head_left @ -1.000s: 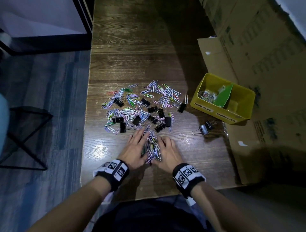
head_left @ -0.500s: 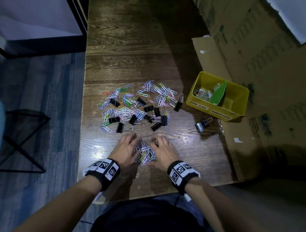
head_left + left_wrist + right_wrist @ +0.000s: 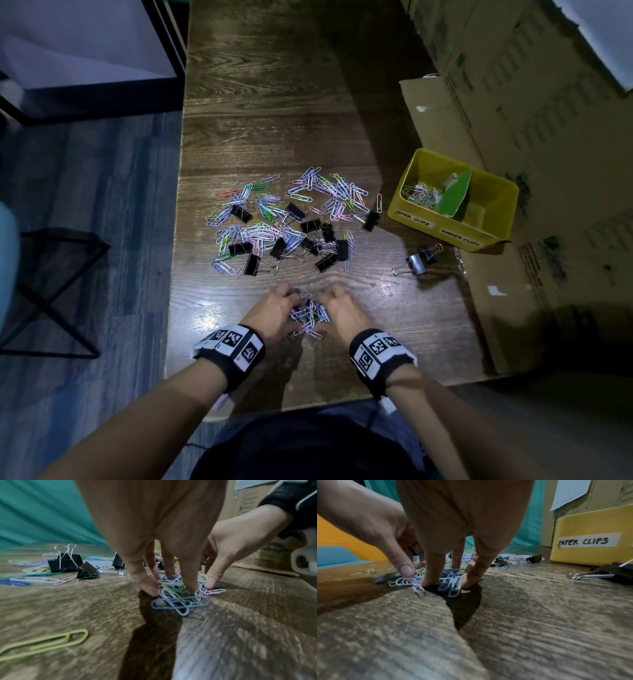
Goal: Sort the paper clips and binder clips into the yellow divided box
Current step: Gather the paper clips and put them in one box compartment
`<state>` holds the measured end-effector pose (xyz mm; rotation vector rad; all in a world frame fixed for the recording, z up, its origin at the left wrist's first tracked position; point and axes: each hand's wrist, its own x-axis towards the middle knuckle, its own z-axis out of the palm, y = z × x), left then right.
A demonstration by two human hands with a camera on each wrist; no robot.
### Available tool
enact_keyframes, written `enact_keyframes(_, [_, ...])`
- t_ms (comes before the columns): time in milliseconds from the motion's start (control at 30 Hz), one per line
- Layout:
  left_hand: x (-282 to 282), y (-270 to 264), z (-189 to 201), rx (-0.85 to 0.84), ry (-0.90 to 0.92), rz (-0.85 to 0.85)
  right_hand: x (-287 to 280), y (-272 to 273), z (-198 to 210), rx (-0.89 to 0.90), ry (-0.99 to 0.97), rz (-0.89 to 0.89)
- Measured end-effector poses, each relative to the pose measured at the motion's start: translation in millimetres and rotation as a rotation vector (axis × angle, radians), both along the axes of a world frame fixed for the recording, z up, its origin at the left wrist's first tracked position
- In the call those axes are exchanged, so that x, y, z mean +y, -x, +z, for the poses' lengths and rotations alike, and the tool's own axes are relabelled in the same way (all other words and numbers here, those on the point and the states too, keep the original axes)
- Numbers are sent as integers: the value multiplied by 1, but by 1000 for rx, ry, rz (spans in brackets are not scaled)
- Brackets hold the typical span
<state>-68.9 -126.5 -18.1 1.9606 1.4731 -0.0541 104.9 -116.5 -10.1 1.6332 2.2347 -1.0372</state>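
Observation:
A small heap of coloured paper clips (image 3: 310, 315) lies near the table's front edge. My left hand (image 3: 287, 301) and right hand (image 3: 329, 299) curl round it from either side, fingertips down on the wood. The left wrist view shows my fingers (image 3: 147, 586) dug into the heap (image 3: 178, 597). In the right wrist view the same heap (image 3: 443, 582) sits under my fingertips. Farther back spreads the main pile of paper clips (image 3: 284, 226), mixed with black binder clips (image 3: 241, 214). The yellow box (image 3: 500, 205) stands at the right with a green divider (image 3: 457, 195) and paper clips (image 3: 419, 197) in its left compartment.
Two binder clips (image 3: 416, 262) lie apart, between the pile and the box. Cardboard boxes (image 3: 513, 85) stand along the right, and flat cardboard (image 3: 496, 308) lies under the yellow box. A lone green paper clip (image 3: 44, 643) lies left of my hand. A black metal frame (image 3: 51, 291) stands on the floor at the left.
Both hands have dragged the heap toward the front edge. Their fingers went from lying flat to curling in round it, and the heap is tighter.

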Motion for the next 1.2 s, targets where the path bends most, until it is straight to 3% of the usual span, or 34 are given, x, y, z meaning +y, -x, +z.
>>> enact_keyframes(267, [12, 15, 1, -173, 50, 198, 12, -10, -7, 184, 142, -333])
enact_keyframes(433, [17, 21, 2, -251, 114, 368, 12, -22, -9, 353, 224, -398])
enact_keyframes(567, [22, 25, 2, -506, 251, 545, 14, -33, 1, 470, 226, -480])
enact_keyframes(733, [34, 23, 8, -706, 290, 628, 21, -51, 19, 616, 201, -580])
enact_keyframes(1000, [75, 5, 66, -957, 311, 648, 46, -95, 63, 913, 104, -707])
enact_keyframes(1200, [129, -45, 130, -1170, 361, 590, 71, -129, 112, 1148, -111, -778])
